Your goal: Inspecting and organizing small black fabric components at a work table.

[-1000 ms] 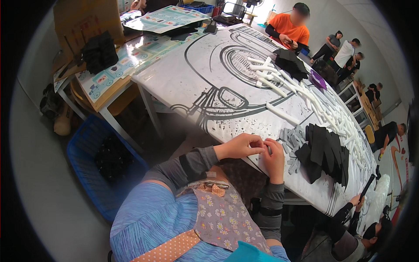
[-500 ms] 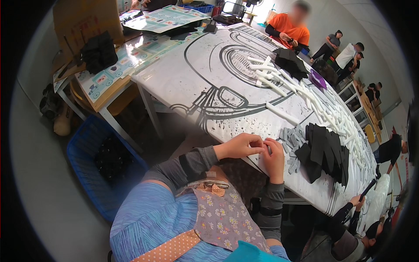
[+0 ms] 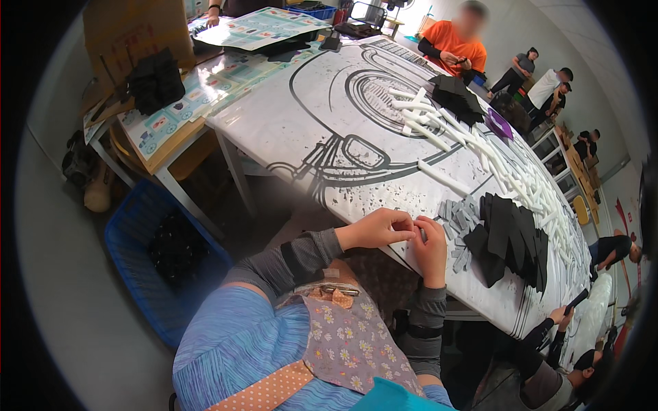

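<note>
While both forearms come up from the lower middle of the head view, the left hand and the right hand meet at the near edge of the long table, fingertips drawn together over a small pale piece that sits between them; the piece is too small to tell its shape, and whether both hands pinch it or only one cannot be told; the hands rest at the table's edge, which probably steadies such fine finger work. Just right of the hands lies a scatter of grey strips, touching or near the right hand, likely kept within easy reach; beyond them, toward the right of the frame, a heap of black pieces is stacked loosely. White rods run in a long band up the table toward the upper right. At lower left a blue bin stands on the floor beside the table, holding dark scraps; at the top a person in an orange top sits at the far end.
</note>
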The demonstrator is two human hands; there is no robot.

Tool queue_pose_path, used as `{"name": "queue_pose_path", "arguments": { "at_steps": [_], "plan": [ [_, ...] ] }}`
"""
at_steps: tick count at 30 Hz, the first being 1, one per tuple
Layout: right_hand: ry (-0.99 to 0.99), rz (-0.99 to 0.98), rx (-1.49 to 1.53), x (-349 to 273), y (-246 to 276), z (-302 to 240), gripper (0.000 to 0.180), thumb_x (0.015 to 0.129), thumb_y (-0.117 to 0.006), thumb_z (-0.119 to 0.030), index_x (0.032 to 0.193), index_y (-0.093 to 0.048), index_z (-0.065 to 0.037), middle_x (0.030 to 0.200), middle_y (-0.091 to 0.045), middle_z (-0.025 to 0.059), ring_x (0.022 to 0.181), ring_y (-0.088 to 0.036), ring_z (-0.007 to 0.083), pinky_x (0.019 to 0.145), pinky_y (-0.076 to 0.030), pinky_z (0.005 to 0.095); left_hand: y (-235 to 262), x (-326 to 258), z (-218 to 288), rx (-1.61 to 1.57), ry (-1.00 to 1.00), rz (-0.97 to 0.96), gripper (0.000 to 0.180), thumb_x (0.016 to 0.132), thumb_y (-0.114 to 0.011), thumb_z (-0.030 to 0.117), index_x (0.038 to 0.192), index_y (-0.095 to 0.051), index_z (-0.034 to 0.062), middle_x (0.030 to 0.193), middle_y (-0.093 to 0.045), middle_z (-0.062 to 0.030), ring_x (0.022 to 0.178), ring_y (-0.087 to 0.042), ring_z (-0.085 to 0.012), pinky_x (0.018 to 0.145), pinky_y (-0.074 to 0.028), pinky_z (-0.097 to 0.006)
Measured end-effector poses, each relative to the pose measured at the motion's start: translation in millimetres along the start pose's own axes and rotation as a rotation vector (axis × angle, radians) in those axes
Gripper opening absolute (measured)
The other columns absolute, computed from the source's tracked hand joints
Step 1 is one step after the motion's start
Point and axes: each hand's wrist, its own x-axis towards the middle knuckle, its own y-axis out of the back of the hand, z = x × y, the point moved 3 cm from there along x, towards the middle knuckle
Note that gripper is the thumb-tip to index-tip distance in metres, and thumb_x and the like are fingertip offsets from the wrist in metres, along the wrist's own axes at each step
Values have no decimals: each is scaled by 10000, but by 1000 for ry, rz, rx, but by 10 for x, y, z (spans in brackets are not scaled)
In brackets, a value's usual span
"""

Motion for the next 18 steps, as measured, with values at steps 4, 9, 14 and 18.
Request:
{"name": "queue_pose_path", "arguments": {
  "at_steps": [4,9,14,18],
  "plan": [
    [-8,1,-5,-1,0,-6,143,881,-686,-60,1014,-717,-21,1134,-702,133,1061,-651,324,908,-527,407,-1,0,-3,2,-4,4,171,946,-708,186,1027,-686,36,896,-704,-13,818,-627,-88,674,-510,-262],
    [-6,3,-3,-4,2,5,140,884,-682,-64,1014,-716,-24,1134,-702,128,1060,-650,324,909,-527,407,0,6,9,7,-8,-1,176,946,-712,191,1027,-687,37,896,-702,-14,821,-628,-91,680,-510,-265],
    [-1,-2,-11,0,8,-16,142,886,-679,-68,1016,-715,-24,1137,-702,127,1067,-648,322,917,-524,406,0,1,14,6,-10,6,166,943,-712,183,1009,-688,32,891,-711,-29,831,-648,-107,704,-525,-279],
    [-4,-5,-8,3,3,-13,144,884,-678,-64,1018,-716,-24,1136,-703,130,1068,-649,322,918,-524,405,-1,3,9,13,-18,12,162,940,-714,176,1001,-688,28,893,-717,-38,833,-656,-116,718,-531,-287]
  ]
}}
